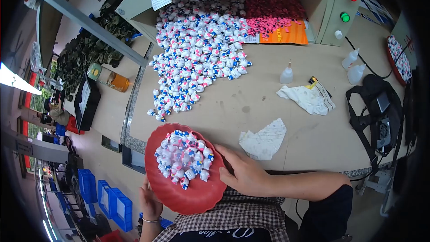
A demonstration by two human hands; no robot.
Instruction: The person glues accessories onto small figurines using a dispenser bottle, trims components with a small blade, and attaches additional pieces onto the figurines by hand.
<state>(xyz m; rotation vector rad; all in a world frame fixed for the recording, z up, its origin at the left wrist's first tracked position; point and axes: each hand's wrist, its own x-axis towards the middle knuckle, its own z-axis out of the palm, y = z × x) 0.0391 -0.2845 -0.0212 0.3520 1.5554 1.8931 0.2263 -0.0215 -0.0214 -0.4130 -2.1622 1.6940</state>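
Observation:
A red scalloped plate (156, 188) is held over the table's front edge, close to my body. Small white figurines (186, 157) with blue and pink parts lie heaped in its middle. My right hand (242, 172) grips the plate's right rim, thumb on top and fingers partly hidden by the rim. At the lower left rim, my left hand (151, 204) holds the plate too, its fingers partly hidden behind it. Beyond the plate spreads a big pile of the same white figurines (197, 54) on the table.
Small pink pieces (264, 26) lie on an orange sheet (291, 33) under the machine housing (331, 13). A dropper bottle (286, 74), a stained cloth (309, 97), a crumpled paper (263, 140) and a black strapped bag (380, 112) are to the right. Blue crates (120, 208) stand lower left.

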